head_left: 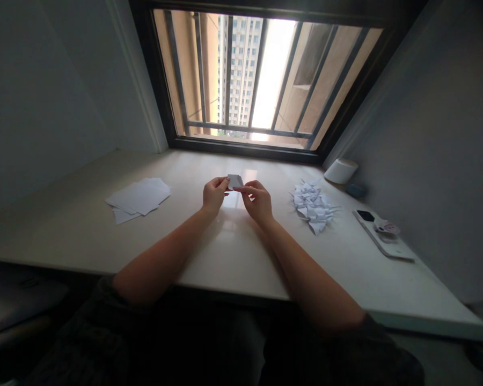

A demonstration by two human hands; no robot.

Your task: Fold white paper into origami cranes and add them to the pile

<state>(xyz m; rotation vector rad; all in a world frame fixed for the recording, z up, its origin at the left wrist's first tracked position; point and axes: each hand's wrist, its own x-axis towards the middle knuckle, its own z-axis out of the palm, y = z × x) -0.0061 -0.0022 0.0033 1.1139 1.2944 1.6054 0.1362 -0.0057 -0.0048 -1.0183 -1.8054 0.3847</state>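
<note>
A small folded piece of white paper (235, 181), grey in the shade, is held up between my two hands above the table. My left hand (214, 194) pinches its left edge between thumb and fingers. At the lower right edge, my right hand (258, 200) grips the paper with its fingertips. To the left lies a loose stack of flat white paper sheets (139, 197). A heap of small folded paper pieces (314, 206), some with pointed ends, sits to the right of my right hand.
The pale glossy table (233, 257) runs up to a barred window (245, 80). By the right wall stand a white roll or cylinder (341, 170) and a small dark bluish object (356, 190). A phone (380, 236) with a ring grip lies near the right edge.
</note>
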